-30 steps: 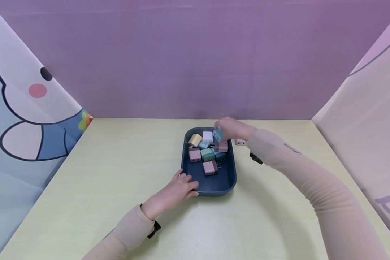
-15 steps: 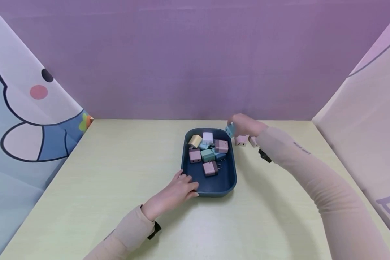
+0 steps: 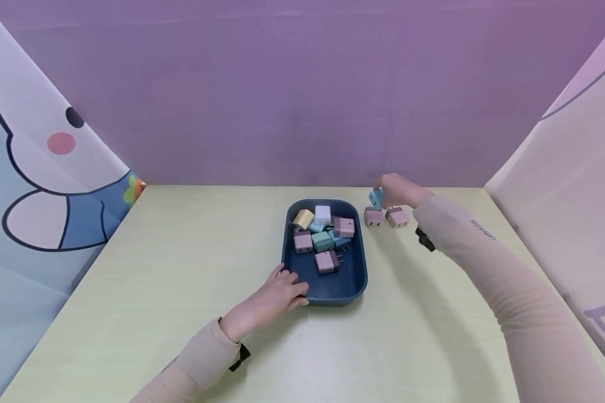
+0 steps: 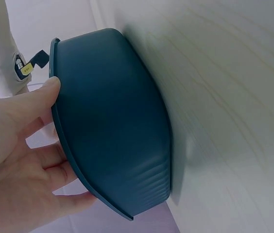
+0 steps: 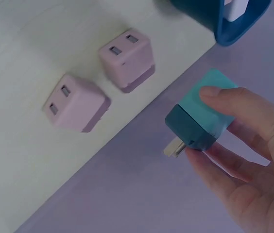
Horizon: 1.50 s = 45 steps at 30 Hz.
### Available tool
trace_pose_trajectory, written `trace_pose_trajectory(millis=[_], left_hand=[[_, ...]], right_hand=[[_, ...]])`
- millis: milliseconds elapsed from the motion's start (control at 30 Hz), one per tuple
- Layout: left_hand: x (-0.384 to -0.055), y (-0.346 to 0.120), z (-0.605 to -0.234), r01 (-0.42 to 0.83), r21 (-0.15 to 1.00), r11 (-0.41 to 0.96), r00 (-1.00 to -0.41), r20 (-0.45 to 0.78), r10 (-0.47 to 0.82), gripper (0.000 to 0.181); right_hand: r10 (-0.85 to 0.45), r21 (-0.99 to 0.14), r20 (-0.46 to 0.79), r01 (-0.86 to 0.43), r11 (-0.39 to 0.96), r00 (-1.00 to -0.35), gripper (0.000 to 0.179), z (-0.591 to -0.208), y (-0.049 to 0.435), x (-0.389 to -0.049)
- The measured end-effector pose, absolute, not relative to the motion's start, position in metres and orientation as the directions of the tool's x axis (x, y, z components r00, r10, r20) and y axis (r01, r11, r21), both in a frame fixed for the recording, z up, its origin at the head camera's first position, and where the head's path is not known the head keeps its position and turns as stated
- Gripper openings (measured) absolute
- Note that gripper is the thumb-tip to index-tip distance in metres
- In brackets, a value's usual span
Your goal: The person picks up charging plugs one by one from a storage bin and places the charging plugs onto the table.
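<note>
A blue plug (image 5: pixel 202 109) is pinched between thumb and fingers in the right grip (image 3: pixel 400 190), its prongs (image 5: pixel 174 147) left exposed. It is held near the far edge of the surface (image 3: pixel 206 235), right of the tray (image 3: pixel 330 288), close to but apart from two pink plugs (image 3: pixel 397 218) rested there. The tray's near left corner is held by the left grip (image 3: pixel 272 298), its rim caught between thumb and fingers. Inside, eight plugs can be counted: three pink ones (image 3: pixel 326 262), two blue ones (image 3: pixel 340 241), one green plug (image 3: pixel 322 240), one gold plug (image 3: pixel 303 219) and one white plug (image 3: pixel 322 214).
</note>
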State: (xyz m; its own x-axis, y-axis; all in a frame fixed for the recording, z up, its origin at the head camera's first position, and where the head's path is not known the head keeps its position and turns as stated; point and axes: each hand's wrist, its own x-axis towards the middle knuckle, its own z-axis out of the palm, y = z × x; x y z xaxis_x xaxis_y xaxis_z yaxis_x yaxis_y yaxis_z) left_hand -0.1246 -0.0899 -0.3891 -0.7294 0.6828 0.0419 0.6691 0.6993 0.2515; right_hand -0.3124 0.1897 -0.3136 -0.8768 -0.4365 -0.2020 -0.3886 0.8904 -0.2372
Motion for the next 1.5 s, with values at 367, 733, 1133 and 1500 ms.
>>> trace_pose_trajectory(millis=[367,733,1133,1500], left_hand=[[-0.124,-0.091,-0.389,0.663,0.259,0.703,-0.733,0.033,0.679,0.011],[-0.125,-0.092,-0.390,0.659,0.258,0.706,-0.736,0.030,0.677,0.013],[-0.125,-0.091,-0.390,0.656,0.256,0.710,-0.740,0.033,0.671,0.013],[-0.126,-0.091,-0.391,0.654,0.255,0.713,-0.742,0.028,0.670,0.013]], right_hand=[[-0.358,-0.244,-0.225,-0.303,0.921,-0.906,0.046,-0.318,0.212,-0.316],[-0.339,-0.241,-0.230,-0.284,0.928,-0.912,0.046,-0.324,0.233,-0.321],[-0.287,-0.245,-0.259,-0.225,0.943,-0.922,0.045,-0.337,0.251,-0.326],[-0.259,-0.230,-0.285,-0.196,0.953,-0.923,0.045,-0.350,0.264,-0.326]])
